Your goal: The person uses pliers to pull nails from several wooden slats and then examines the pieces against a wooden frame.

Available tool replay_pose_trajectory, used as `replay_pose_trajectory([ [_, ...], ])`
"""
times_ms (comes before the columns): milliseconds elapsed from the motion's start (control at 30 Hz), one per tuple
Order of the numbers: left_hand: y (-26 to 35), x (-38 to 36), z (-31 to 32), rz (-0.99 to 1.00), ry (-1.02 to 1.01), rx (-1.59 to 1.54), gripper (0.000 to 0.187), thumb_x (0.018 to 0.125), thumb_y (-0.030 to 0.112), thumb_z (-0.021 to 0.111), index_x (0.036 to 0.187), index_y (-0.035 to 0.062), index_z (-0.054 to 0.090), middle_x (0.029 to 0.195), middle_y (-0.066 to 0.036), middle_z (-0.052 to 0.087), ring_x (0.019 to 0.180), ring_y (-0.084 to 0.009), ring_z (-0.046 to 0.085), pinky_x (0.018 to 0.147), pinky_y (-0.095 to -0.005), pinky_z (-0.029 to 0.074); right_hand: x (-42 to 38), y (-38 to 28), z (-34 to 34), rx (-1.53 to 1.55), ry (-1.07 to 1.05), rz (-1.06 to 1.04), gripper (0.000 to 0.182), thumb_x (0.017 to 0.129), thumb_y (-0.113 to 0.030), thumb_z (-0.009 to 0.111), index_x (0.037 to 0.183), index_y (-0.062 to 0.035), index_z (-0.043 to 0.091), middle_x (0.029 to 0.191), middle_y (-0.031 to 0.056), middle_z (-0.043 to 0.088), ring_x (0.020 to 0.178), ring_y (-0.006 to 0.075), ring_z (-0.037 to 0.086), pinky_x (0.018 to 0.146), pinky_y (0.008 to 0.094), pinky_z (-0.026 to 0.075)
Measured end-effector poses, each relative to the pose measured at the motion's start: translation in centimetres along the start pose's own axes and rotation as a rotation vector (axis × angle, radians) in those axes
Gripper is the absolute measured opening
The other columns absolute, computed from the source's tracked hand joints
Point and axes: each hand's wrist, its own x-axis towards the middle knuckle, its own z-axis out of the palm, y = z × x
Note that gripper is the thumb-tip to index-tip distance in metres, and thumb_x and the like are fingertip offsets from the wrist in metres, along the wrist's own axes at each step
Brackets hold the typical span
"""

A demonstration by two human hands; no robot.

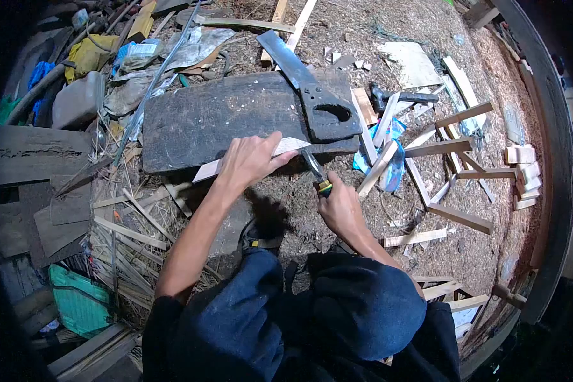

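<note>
My left hand (248, 159) is closed over a pale wooden strip (207, 170), pressing it along the near edge of a dark, worn wooden bench (197, 121). The strip's slanted end sticks out past my thumb, toward the right. My right hand (342, 207) grips a chisel (313, 164) by its yellow-and-black handle, mostly hidden in my fingers. Its metal blade points up and away, with the tip right at the strip's right end. A handsaw (299, 83) with a dark handle lies across the bench top, just beyond both hands.
Right of the bench lie a hammer (401, 97), loose wood strips and a blue plastic wrapper (393, 167). A joined wooden frame (442, 148) and stacked wood blocks (524, 172) sit farther right. Scrap, a plastic jug (78, 100) and a green container (79, 302) crowd the left.
</note>
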Motion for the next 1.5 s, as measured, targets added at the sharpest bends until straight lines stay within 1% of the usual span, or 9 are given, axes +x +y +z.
replay_pose_trajectory([
  [100, -0.2, -0.1, -0.1, 0.023, -0.012, -0.030, 0.052, 0.093, 0.058, 0.054, 0.093, 0.0062, 0.057, 0.072, -0.023, 0.065, 0.073, -0.0431, 0.065, 0.059, -0.0542, 0.047, -0.2, 0.2, -0.3, -0.042, 0.000, -0.044, 0.035, 0.081, -0.008, 0.065, 0.113, -0.0014, 0.053, 0.078, 0.0308, 0.065, 0.079, 0.0492, 0.065, 0.073, 0.0566, 0.052],
  [167, -0.3, -0.1, -0.1, 0.033, -0.011, -0.046, 0.053, 0.093, 0.059, 0.053, 0.092, 0.0059, 0.057, 0.071, -0.023, 0.064, 0.073, -0.0434, 0.065, 0.060, -0.0541, 0.047, -0.8, -0.1, -0.4, 0.158, -0.061, 0.004, 0.015, 0.087, -0.008, 0.061, 0.097, 0.0003, 0.053, 0.076, 0.0269, 0.064, 0.080, 0.0480, 0.064, 0.071, 0.0533, 0.047],
  [400, -0.8, -0.3, -1.2, 0.046, -0.082, -0.112, 0.055, 0.091, 0.060, 0.055, 0.096, 0.0062, 0.061, 0.071, -0.023, 0.064, 0.073, -0.0435, 0.064, 0.062, -0.0534, 0.047, -0.7, -0.3, -0.5, 0.432, -0.128, -0.096, 0.019, 0.090, -0.016, 0.065, 0.089, 0.0011, 0.056, 0.069, 0.0208, 0.062, 0.069, 0.0442, 0.060, 0.065, 0.0457, 0.045],
  [467, -1.1, -0.5, -1.2, 0.044, -0.066, -0.104, 0.054, 0.091, 0.060, 0.055, 0.097, 0.0065, 0.062, 0.070, -0.023, 0.064, 0.072, -0.0431, 0.065, 0.062, -0.0532, 0.048, -0.4, -0.2, -0.7, 0.265, -0.111, -0.117, 0.021, 0.085, -0.008, 0.062, 0.104, -0.0006, 0.058, 0.082, 0.0285, 0.065, 0.082, 0.0477, 0.064, 0.075, 0.0536, 0.050],
  [767, -0.3, -1.3, -1.4, 0.043, -0.025, -0.014, 0.051, 0.090, 0.057, 0.058, 0.095, 0.0066, 0.061, 0.067, -0.022, 0.064, 0.071, -0.0417, 0.065, 0.061, -0.0524, 0.049, -0.7, -0.3, -2.2, -0.205, 0.099, -0.172, 0.029, 0.072, -0.003, 0.062, 0.099, -0.0019, 0.052, 0.087, 0.0273, 0.064, 0.079, 0.0488, 0.063, 0.073, 0.0562, 0.051],
  [1000, -1.0, -2.0, -1.8, 0.106, -0.061, -0.065, 0.052, 0.090, 0.058, 0.058, 0.093, 0.0065, 0.061, 0.067, -0.021, 0.063, 0.070, -0.0412, 0.065, 0.062, -0.0519, 0.049, -0.7, 0.3, -2.6, -0.140, 0.015, -0.191, 0.018, 0.079, -0.005, 0.060, 0.094, -0.0021, 0.050, 0.087, 0.0255, 0.063, 0.084, 0.0480, 0.061, 0.073, 0.0558, 0.046],
  [1167, -3.0, -3.4, -1.2, 0.123, -0.136, -0.022, 0.052, 0.090, 0.058, 0.058, 0.093, 0.0065, 0.061, 0.066, -0.021, 0.062, 0.068, -0.0414, 0.064, 0.062, -0.0512, 0.049, -0.4, 0.5, -4.3, -0.086, 0.107, -0.374, 0.029, 0.072, -0.002, 0.063, 0.098, -0.0074, 0.052, 0.086, 0.0201, 0.064, 0.081, 0.0432, 0.064, 0.069, 0.0535, 0.050],
  [1267, -2.7, -3.5, -2.2, 0.131, -0.100, -0.075, 0.051, 0.090, 0.057, 0.058, 0.094, 0.0057, 0.060, 0.067, -0.023, 0.062, 0.069, -0.0423, 0.064, 0.062, -0.0515, 0.049, 0.0, -0.2, -6.4, -0.312, 0.128, -0.403, 0.031, 0.071, -0.004, 0.064, 0.100, -0.0074, 0.054, 0.083, 0.0156, 0.062, 0.080, 0.0391, 0.064, 0.068, 0.0496, 0.050],
  [1500, -0.3, -3.1, -4.2, -0.055, -0.078, -0.062, 0.051, 0.091, 0.055, 0.058, 0.095, 0.0038, 0.061, 0.068, -0.025, 0.062, 0.070, -0.0441, 0.063, 0.064, -0.0534, 0.048, -0.2, 0.2, -5.5, -0.370, 0.162, -0.505, 0.036, 0.079, 0.001, 0.058, 0.114, -0.0095, 0.059, 0.101, 0.0144, 0.062, 0.098, 0.0337, 0.062, 0.085, 0.0444, 0.048],
])
